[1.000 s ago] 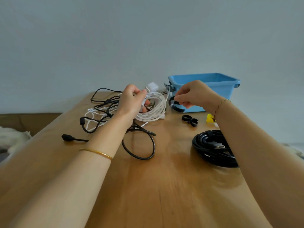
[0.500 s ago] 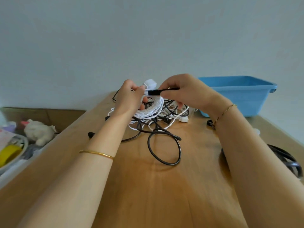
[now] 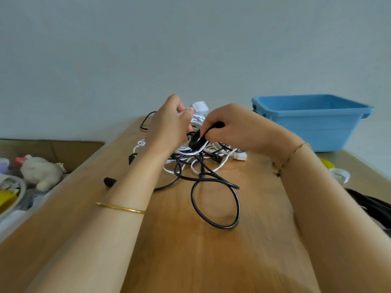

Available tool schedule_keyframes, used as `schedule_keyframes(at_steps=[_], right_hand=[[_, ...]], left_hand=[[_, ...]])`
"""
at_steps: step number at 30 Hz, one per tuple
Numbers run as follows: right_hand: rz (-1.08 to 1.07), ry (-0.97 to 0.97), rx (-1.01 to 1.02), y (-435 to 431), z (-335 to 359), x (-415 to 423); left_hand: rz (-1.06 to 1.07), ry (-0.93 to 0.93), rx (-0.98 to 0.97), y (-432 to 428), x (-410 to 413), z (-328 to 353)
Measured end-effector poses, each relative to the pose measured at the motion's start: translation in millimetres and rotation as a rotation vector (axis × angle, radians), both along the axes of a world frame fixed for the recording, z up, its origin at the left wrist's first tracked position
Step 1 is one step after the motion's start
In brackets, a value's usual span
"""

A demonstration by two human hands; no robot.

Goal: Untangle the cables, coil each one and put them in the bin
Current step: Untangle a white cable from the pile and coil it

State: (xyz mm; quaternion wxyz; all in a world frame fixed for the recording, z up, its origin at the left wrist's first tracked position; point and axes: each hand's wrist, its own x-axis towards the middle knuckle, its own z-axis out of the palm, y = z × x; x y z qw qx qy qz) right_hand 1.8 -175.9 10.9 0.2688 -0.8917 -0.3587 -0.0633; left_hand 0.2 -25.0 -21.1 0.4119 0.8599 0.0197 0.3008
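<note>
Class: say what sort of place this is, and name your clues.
Probably a room in a home: a wooden table against a plain wall, a plush toy among clutter beside it, and a blue plastic bin.

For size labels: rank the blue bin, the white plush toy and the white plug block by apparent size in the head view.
1. blue bin
2. white plush toy
3. white plug block, clearly smallest

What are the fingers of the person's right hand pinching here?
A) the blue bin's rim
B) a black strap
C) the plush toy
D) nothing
B: the right hand pinches a black strap close to the white cable coil that the left hand holds; the blue bin stands apart, untouched.
</note>
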Motion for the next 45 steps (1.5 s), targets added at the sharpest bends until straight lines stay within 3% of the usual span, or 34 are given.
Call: schedule_keyframes(at_steps=[3,6,12,23,34,38,45], right_hand=[[0.056,0.152,0.069,-10.6,5.2,-2.3],[0.038,0.146,0.024,-12.5,4.1,-0.8],[-0.059,-0.066,0.0,-8.5,1.0,4.9],[-0.165,-0.451,0.221,-7.0,0.2,17.0],[-0.243,-0.427,-0.034,-0.8,-6.5,10.4],[-0.289,-0.502,-0.068,9.4,-18.9,11.8],[-0.324,-0.86,0.134,25.4,-54.3,22.8]], left_hand=[[-0.044,0.031,-0.026,2.2,-1.3,0.9],[-0.108,0.055,0.024,2.1,-4.0,3.5],[-0.207,0.06,0.092,-3.8,-6.7,5.8],[-0.2,0.09,0.04,-5.4,-3.8,4.1],[-0.117,0.037,0.083,-5.3,-4.1,4.6],[-0.117,0.012,0.059,-5.8,-3.3,3.7],[-0.128,-0.003,0.047,-5.3,2.1,1.3]])
